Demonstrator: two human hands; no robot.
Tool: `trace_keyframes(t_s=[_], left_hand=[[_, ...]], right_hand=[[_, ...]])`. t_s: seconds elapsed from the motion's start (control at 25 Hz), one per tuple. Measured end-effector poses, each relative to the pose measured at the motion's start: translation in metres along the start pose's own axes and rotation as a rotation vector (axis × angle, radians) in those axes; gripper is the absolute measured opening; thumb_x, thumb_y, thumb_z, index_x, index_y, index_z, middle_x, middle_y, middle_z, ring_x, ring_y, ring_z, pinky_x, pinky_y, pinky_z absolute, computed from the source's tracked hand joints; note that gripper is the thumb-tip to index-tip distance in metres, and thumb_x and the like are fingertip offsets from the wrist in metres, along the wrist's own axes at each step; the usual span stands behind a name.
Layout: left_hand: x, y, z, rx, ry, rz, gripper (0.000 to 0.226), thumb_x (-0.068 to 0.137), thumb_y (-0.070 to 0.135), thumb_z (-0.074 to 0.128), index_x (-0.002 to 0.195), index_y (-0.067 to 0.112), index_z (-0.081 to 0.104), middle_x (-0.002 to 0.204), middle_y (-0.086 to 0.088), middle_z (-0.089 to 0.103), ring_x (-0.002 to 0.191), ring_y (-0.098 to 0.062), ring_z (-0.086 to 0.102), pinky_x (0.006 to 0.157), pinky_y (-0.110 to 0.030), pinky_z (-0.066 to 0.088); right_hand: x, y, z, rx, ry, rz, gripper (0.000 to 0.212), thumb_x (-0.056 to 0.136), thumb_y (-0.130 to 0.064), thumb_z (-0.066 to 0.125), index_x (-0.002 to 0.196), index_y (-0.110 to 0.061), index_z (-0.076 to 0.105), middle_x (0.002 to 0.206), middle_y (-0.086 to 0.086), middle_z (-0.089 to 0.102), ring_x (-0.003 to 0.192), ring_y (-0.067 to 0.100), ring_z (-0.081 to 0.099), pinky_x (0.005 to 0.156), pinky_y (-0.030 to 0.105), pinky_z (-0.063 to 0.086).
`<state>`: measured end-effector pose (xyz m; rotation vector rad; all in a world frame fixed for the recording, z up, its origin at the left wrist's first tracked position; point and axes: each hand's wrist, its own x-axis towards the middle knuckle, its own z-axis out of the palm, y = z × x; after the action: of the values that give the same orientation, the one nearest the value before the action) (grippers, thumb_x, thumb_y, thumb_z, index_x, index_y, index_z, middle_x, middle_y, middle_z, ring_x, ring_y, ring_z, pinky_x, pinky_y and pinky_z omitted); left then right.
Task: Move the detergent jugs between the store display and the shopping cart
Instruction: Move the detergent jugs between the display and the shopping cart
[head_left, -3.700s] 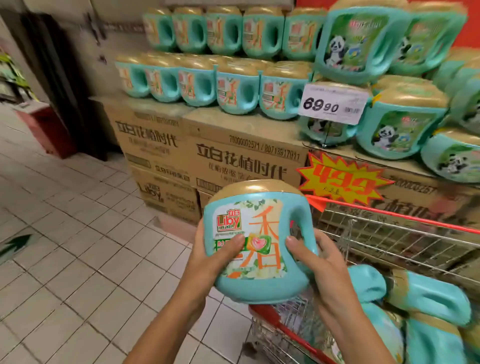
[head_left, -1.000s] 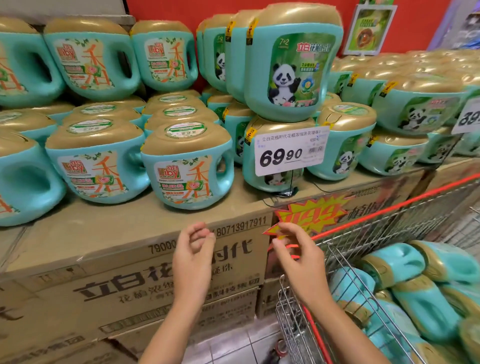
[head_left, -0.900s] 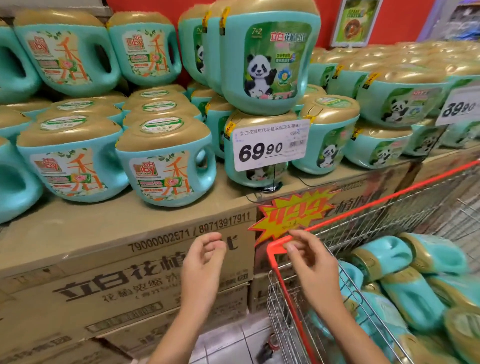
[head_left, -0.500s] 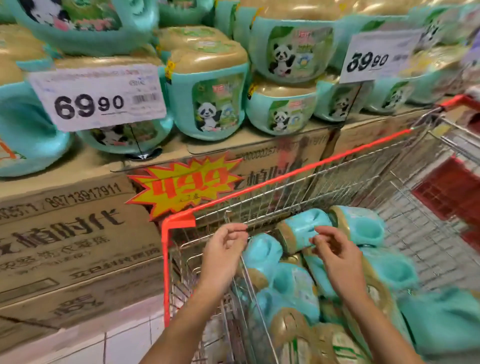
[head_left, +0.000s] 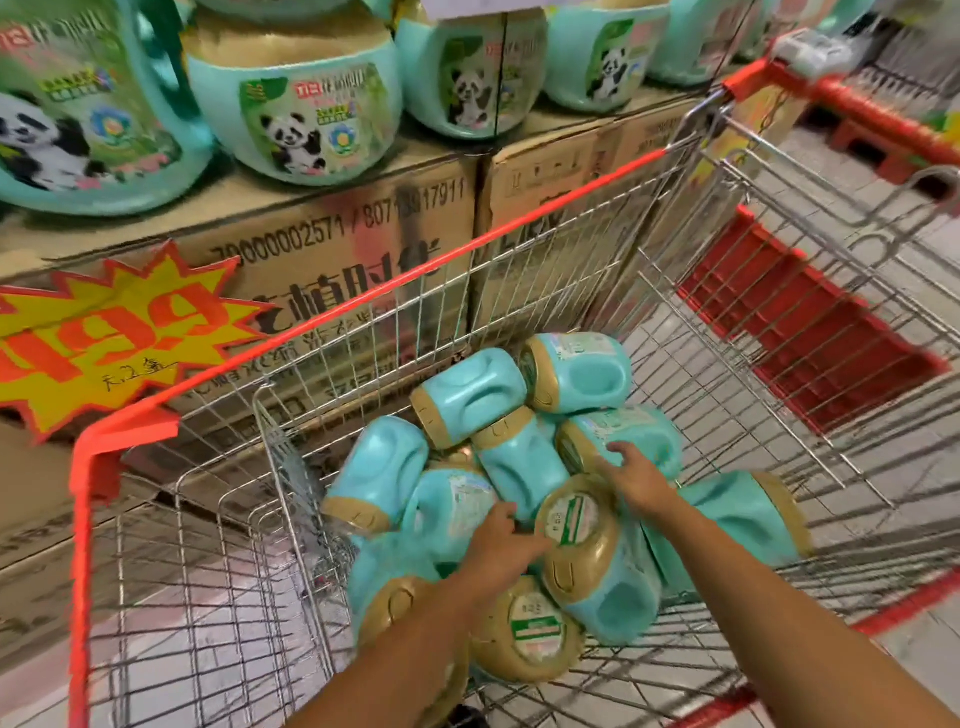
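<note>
Several teal detergent jugs with gold caps lie piled in the wire shopping cart (head_left: 363, 306). One jug (head_left: 579, 525) lies on top of the pile with its labelled gold cap facing up at me. My left hand (head_left: 498, 540) is pressed against the cap's left side, fingers curled around its edge. On the cap's upper right side sits my right hand (head_left: 636, 475), its fingers spread and also touching the jug behind (head_left: 649, 431). More teal jugs with panda labels (head_left: 296, 114) stand on the store display above the cart.
The display jugs stand on stacked cardboard boxes (head_left: 332, 228) right behind the cart's red rim. A yellow and red starburst price sign (head_left: 104, 338) hangs at the left. The cart's red child-seat flap (head_left: 795, 322) is at the right. Tiled floor shows under the wire.
Earlier I held a jug, then my hands were empty at the display. They have since dropped into the cart and closed on the top jug. My view has tilted down and right.
</note>
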<state>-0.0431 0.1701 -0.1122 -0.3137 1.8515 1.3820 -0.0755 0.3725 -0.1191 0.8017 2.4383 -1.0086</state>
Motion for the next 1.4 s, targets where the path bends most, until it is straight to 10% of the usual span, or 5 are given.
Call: trace_keyframes(t_s=[0.28,0.64,0.92,1.12,1.4], left_hand=[[0.021,-0.032,0.059,-0.1,-0.126,-0.065,0.133,0.065,0.025,0.09,0.154,0.016,-0.008,0.157,-0.003,0.02,0.142,-0.02,0.028,0.115,-0.034,0.032],[0.009,-0.04,0.077,-0.369,0.267,0.04,0.118,0.039,0.024,0.097,0.142,0.027,0.04,0.126,0.008,0.057,0.112,-0.015,0.055,0.087,-0.028,0.048],[-0.061,0.006,-0.02,-0.449,0.453,0.322,0.102,0.027,0.05,0.088,0.123,0.034,0.057,0.107,0.013,0.07,0.093,-0.004,0.068,0.077,-0.025,0.058],[-0.12,0.023,-0.078,-0.68,0.449,0.493,0.091,0.04,0.035,0.086,0.126,0.02,0.059,0.109,-0.012,0.072,0.095,-0.029,0.071,0.077,-0.042,0.06],[-0.169,0.023,-0.103,-0.607,0.531,0.588,0.08,0.047,0.037,0.085,0.123,0.026,0.06,0.103,-0.001,0.073,0.086,-0.015,0.072,0.072,-0.03,0.059]], right_hand=[[0.006,0.013,0.006,-0.073,-0.316,-0.017,0.066,0.092,-0.042,0.059,0.148,-0.017,0.033,0.147,0.01,0.043,0.129,0.023,0.045,0.103,0.027,0.034],[-0.009,-0.014,-0.011,0.0,-0.255,-0.092,0.038,0.089,-0.035,0.065,0.12,-0.012,0.063,0.12,0.012,0.065,0.11,0.029,0.061,0.101,0.044,0.046],[-0.085,-0.062,-0.038,0.569,-0.154,-0.337,0.017,0.089,-0.026,0.066,0.097,-0.039,0.072,0.1,-0.023,0.071,0.088,-0.013,0.063,0.071,0.003,0.045],[-0.15,-0.084,-0.006,0.391,-0.247,-0.586,0.1,0.062,-0.044,0.086,0.145,-0.044,0.031,0.149,-0.026,0.029,0.136,-0.01,0.028,0.11,0.021,0.028],[-0.192,-0.118,0.052,0.36,-0.143,-0.703,0.141,0.038,-0.067,0.084,0.14,-0.057,-0.013,0.158,-0.019,0.006,0.146,0.002,0.012,0.12,0.035,0.021]])
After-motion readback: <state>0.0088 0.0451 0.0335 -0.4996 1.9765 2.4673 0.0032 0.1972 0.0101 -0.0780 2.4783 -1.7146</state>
